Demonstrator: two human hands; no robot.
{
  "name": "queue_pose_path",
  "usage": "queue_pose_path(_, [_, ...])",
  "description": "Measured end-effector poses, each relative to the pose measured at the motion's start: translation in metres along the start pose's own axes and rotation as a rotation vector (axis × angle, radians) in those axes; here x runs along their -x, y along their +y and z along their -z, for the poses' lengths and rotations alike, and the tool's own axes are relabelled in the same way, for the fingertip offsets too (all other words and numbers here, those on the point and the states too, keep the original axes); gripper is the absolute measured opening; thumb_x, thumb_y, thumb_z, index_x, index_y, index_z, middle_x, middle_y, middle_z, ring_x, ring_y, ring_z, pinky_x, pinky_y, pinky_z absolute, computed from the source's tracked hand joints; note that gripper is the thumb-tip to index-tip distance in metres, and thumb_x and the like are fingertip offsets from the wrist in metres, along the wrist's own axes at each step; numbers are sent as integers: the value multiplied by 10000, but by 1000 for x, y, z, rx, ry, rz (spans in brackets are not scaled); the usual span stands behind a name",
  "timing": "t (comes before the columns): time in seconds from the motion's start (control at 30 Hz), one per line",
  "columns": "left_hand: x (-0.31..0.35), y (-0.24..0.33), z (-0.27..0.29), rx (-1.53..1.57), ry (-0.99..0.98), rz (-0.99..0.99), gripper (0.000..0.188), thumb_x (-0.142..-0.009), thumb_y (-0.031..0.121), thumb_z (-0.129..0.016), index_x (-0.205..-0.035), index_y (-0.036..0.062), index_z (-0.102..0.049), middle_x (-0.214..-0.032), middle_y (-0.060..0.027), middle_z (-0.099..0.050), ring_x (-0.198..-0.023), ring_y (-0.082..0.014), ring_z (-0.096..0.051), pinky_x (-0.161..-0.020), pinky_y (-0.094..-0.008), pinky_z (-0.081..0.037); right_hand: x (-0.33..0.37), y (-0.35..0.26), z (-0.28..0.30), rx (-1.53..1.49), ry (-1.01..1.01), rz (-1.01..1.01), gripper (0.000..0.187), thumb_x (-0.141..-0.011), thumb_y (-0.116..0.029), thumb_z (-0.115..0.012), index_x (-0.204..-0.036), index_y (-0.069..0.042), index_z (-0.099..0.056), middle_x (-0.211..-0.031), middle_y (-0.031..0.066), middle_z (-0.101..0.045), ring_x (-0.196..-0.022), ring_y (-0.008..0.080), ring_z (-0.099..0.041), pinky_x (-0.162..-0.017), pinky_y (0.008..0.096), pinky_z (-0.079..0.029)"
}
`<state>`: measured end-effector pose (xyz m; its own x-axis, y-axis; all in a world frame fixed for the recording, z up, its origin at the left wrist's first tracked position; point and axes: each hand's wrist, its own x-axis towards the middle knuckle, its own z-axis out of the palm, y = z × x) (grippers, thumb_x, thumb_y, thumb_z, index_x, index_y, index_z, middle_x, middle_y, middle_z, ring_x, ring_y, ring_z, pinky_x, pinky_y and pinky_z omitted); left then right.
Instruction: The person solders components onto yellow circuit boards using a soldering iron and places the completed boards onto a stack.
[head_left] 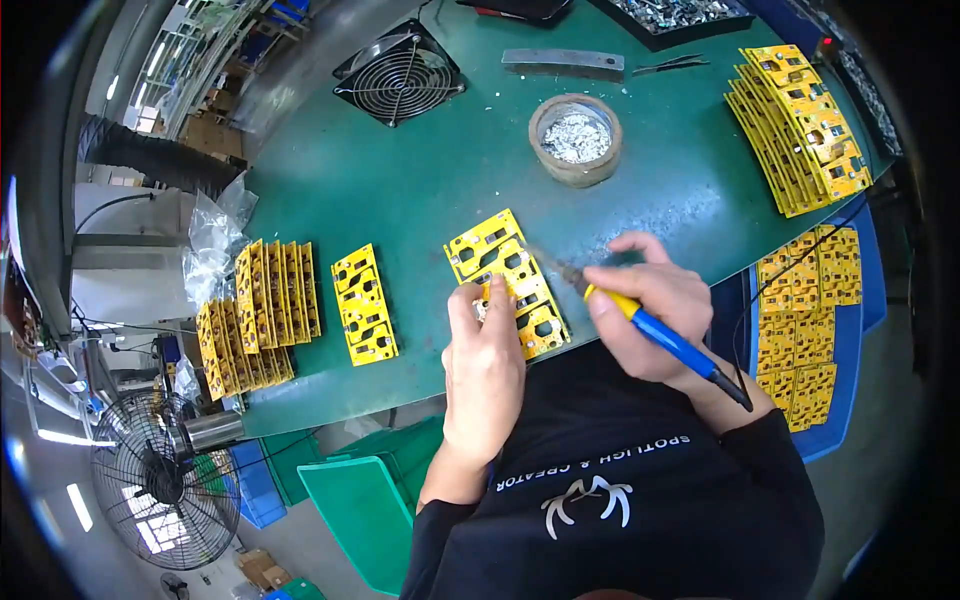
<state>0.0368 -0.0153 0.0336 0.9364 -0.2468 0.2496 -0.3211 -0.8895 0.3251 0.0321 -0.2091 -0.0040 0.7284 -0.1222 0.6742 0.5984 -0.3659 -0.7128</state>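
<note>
A yellow circuit board panel [505,262] with dark cutouts lies on the green bench in front of me. My left hand [485,355] rests over its near left part, fingers bent and pressing on it; whether a small part is under the fingertips is hidden. In my right hand [655,310] is a soldering iron [672,342] with a blue and yellow handle, gripped like a pen. Its tip points at the panel's right edge; I cannot tell whether they touch. Left of it lies another yellow panel [364,304].
Stacked yellow panels [278,297] stand at the left, more [800,130] at the far right. A round pot [576,142] of silvery bits, a metal bar [562,65], tweezers [672,64] and a square fan [400,78] sit farther back. A blue bin [845,370] holds panels.
</note>
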Motion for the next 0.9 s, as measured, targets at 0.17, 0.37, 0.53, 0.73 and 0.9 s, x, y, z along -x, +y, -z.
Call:
queue_pose_path(0.17, [-1, -10, 3, 34, -28, -20, 225, -999, 53, -698, -1213, 4, -749, -1092, -150, -639, -755, -306, -698, -643, -430, -565, -9, 4, 12, 215, 142, -43, 247, -838, -5, -796, -1084, 13, -778, -876, 126, -785, -717, 225, -746, -938, 466, -563])
queue_pose_path(0.37, [-19, -27, 19, 209, -62, -58, 214, -967, 17, -719, -1175, -12, -763, -1035, -158, -667, -772, -300, -687, -692, -378, -557, -8, 11, 18, 270, 127, -77, 281, -855, -18, -811, -1134, -7, -776, -897, 112, -791, -738, 221, -746, -956, 437, -546])
queue_pose_path(0.53, [-32, -31, 20, 238, -48, -179, 263, -946, -24, -688, -1203, -8, -738, -1154, -165, -687, -897, -363, -727, -768, -417, -596, -2, 11, 15, 226, 137, -56, 284, -850, -19, -814, -1132, -4, -776, -894, 108, -794, -747, 215, -751, -951, 434, -548])
queue_pose_path(0.73, [-57, -21, 20, 234, -377, -392, 472, -829, -111, -643, -1263, 54, -730, -1329, -161, -695, -1136, -393, -704, -965, -421, -591, -1, 11, 14, 191, 132, -42, 278, -844, -23, -818, -1119, -3, -776, -899, 109, -797, -767, 219, -764, -944, 435, -551])
queue_pose_path(0.9, [-68, -27, 22, 205, -406, -430, 436, -835, -100, -643, -1246, 22, -723, -1298, -169, -708, -1137, -402, -697, -983, -439, -578, 1, 10, 15, 168, 95, -49, 266, -876, 14, -774, -1135, 64, -746, -884, 136, -780, -781, 224, -754, -988, 476, -546])
